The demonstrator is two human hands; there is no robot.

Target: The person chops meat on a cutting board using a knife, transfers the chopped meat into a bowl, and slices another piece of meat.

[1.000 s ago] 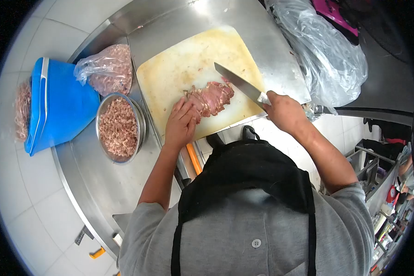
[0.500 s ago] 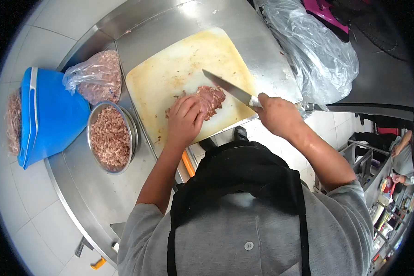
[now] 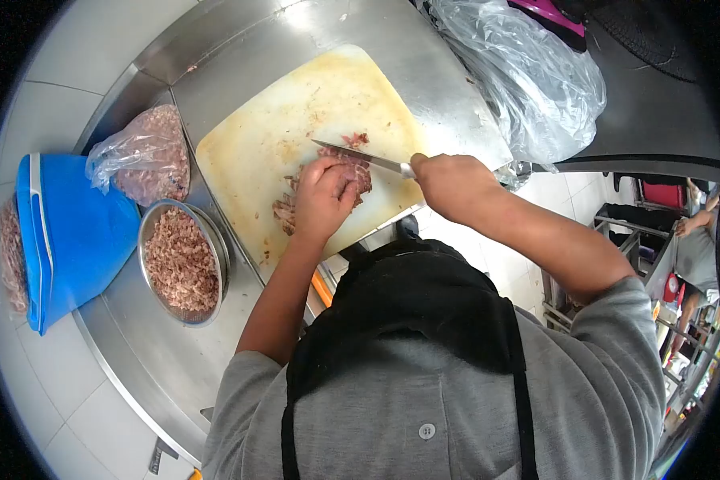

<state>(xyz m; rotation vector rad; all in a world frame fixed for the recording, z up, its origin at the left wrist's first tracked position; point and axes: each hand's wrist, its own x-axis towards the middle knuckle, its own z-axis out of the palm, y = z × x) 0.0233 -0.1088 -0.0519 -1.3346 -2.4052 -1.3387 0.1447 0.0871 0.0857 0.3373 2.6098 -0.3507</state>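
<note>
A piece of reddish meat [image 3: 363, 178] lies on the yellowed white cutting board [image 3: 252, 152]. My left hand [image 3: 322, 200] presses down on it with bent fingers, hiding part of it. My right hand [image 3: 454, 186] is wrapped round the pale handle of a knife [image 3: 368, 157]. The blade points left and lies across the far side of the meat, just beyond my left fingertips. A small cut scrap of meat [image 3: 356, 140] sits on the far side of the blade. More cut pieces [image 3: 284, 214] lie left of my left hand.
Left of the board stand a metal bowl of chopped meat [image 3: 182, 260], a clear bag of minced meat [image 3: 154, 156] and a blue container [image 3: 80, 240]. A large plastic bag [image 3: 528, 88] lies at the back right. Another person [image 3: 696, 248] is at the far right.
The knife has come left and nearer, from above the board's right side onto the meat. A scrap now lies beyond the blade. The camera view has shifted slightly.
</note>
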